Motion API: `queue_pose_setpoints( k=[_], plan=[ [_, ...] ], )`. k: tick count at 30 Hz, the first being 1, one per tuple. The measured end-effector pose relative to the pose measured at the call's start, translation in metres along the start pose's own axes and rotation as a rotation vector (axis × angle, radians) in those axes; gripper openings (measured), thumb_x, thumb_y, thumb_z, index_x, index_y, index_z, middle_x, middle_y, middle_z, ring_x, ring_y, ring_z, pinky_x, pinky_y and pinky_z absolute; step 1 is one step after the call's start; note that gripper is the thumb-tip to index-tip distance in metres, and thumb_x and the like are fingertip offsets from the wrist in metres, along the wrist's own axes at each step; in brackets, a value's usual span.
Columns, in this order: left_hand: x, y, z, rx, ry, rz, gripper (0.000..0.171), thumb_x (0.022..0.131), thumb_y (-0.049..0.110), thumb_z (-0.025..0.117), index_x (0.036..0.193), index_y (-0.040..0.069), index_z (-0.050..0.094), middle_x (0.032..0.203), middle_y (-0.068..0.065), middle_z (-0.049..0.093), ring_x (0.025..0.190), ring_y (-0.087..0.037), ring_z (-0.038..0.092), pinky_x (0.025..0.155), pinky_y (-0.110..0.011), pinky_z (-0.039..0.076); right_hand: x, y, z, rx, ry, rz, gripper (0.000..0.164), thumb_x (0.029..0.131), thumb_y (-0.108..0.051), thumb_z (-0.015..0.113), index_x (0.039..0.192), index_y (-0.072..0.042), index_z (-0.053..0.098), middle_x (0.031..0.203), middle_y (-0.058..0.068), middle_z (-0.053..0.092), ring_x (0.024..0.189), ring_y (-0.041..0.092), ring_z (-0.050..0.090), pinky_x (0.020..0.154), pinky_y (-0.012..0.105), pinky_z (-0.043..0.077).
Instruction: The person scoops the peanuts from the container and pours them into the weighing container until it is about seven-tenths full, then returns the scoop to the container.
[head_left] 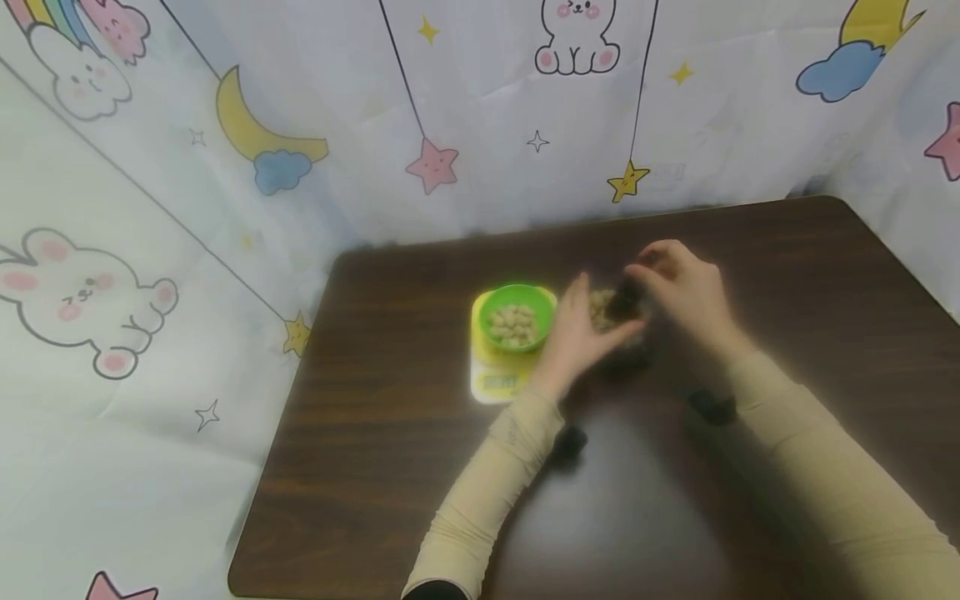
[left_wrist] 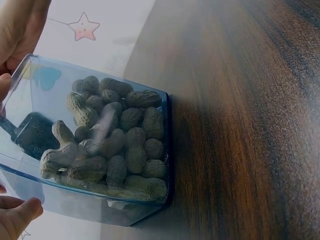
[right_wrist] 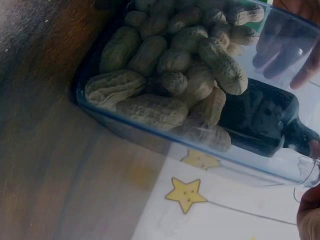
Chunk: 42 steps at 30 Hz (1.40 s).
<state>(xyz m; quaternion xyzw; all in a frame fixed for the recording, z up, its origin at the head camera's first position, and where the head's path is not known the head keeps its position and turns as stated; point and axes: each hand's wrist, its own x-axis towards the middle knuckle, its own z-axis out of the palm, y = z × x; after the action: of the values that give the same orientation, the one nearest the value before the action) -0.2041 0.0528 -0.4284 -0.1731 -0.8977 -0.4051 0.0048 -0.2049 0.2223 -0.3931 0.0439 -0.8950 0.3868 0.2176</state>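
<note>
A clear plastic box of unshelled peanuts stands on the table. My left hand holds this box near its top, thumb and fingers spread to either side. Over the box, my right hand pinches the handle of a black scoop. The scoop's blade lies inside the box, its end against the peanuts. Just left of my left hand is a green bowl with peanuts in it, set on a yellow and white kitchen scale.
Two dark objects, one beneath each forearm, show as a left dark object and a right dark object. The brown table ends at a white cartoon-printed curtain behind and on the left.
</note>
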Motion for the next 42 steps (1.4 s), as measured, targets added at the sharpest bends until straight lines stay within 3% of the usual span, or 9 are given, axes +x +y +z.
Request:
queue_pose_setpoints(
  k=[7,12,16,19,23,25,32,36,42],
  plan=[
    [-0.0001,-0.0002,0.0008,0.004,0.002,0.004,0.107,0.071,0.061,0.069,0.15,0.013,0.016,0.153,-0.012,0.026,0.14,-0.024,0.03,0.116,-0.037,0.028,-0.0004,0.0062,0.0014,-0.089,-0.033,-0.182,0.024,0.091,-0.02,0.06,0.11,-0.006,0.058,0.087,0.01,0.063,0.069,0.007,0.051,0.061,0.025,0.043],
    [-0.0002,-0.0007,0.0011,0.007,0.004,0.008,0.107,0.071,0.062,0.069,0.149,0.012,0.017,0.153,-0.012,0.028,0.14,-0.024,0.032,0.116,-0.037,0.029,-0.0008,0.0088,0.0002,-0.092,-0.013,-0.208,0.023,0.092,-0.01,0.057,0.112,0.0,0.055,0.089,0.017,0.06,0.074,0.025,0.053,0.063,0.036,0.043],
    [0.0002,-0.0011,0.0017,0.009,0.006,0.012,0.107,0.07,0.062,0.07,0.149,0.011,0.017,0.152,-0.014,0.029,0.139,-0.024,0.032,0.116,-0.037,0.029,-0.0016,0.0079,-0.0014,-0.092,0.0,-0.193,0.023,0.092,-0.008,0.055,0.113,0.001,0.054,0.09,0.021,0.059,0.078,0.031,0.053,0.066,0.044,0.043],
    [0.0003,-0.0013,0.0017,0.012,0.002,0.009,0.108,0.07,0.063,0.069,0.149,0.011,0.016,0.153,-0.014,0.028,0.14,-0.024,0.031,0.116,-0.037,0.028,-0.002,0.0049,-0.0015,-0.078,0.018,-0.146,0.025,0.092,-0.014,0.057,0.113,0.0,0.054,0.091,0.019,0.061,0.076,0.023,0.054,0.065,0.035,0.045],
    [0.0003,-0.002,0.0015,0.014,0.006,0.015,0.109,0.07,0.065,0.067,0.15,0.011,0.016,0.152,-0.013,0.028,0.139,-0.024,0.032,0.116,-0.036,0.029,-0.0024,0.0002,0.0009,-0.012,0.027,-0.036,0.034,0.088,-0.029,0.064,0.111,-0.006,0.056,0.089,0.014,0.067,0.067,-0.005,0.051,0.06,0.012,0.04],
    [0.0004,-0.0021,0.0016,0.011,0.009,0.024,0.108,0.07,0.064,0.067,0.149,0.01,0.016,0.151,-0.014,0.03,0.139,-0.024,0.033,0.116,-0.036,0.029,-0.0023,-0.0007,0.0031,0.02,0.034,0.013,0.038,0.084,-0.035,0.067,0.109,-0.008,0.057,0.087,0.013,0.069,0.063,-0.014,0.049,0.056,0.007,0.04],
    [0.0014,-0.0018,0.0025,0.01,0.017,0.029,0.107,0.071,0.062,0.069,0.149,0.011,0.016,0.152,-0.013,0.03,0.139,-0.023,0.033,0.116,-0.037,0.029,-0.0018,0.0026,0.0064,0.071,0.049,0.136,0.046,0.081,-0.047,0.067,0.109,-0.012,0.056,0.094,0.011,0.071,0.065,-0.012,0.056,0.059,0.009,0.047],
    [0.0022,-0.0012,0.0024,0.018,0.027,0.036,0.107,0.071,0.061,0.069,0.149,0.011,0.016,0.151,-0.014,0.03,0.139,-0.024,0.033,0.116,-0.037,0.029,-0.0028,0.0046,0.0048,0.053,0.022,0.089,0.04,0.086,-0.043,0.063,0.111,-0.013,0.056,0.094,0.011,0.071,0.067,-0.014,0.053,0.06,0.008,0.043],
    [0.0025,-0.0018,0.003,0.058,0.02,0.032,0.108,0.071,0.064,0.066,0.15,0.012,0.014,0.153,-0.013,0.028,0.14,-0.024,0.031,0.116,-0.037,0.029,-0.0048,0.0046,0.0057,0.01,0.042,-0.089,0.026,0.091,-0.021,0.058,0.112,-0.005,0.056,0.087,0.014,0.066,0.062,-0.011,0.045,0.055,0.011,0.039]
  ],
)
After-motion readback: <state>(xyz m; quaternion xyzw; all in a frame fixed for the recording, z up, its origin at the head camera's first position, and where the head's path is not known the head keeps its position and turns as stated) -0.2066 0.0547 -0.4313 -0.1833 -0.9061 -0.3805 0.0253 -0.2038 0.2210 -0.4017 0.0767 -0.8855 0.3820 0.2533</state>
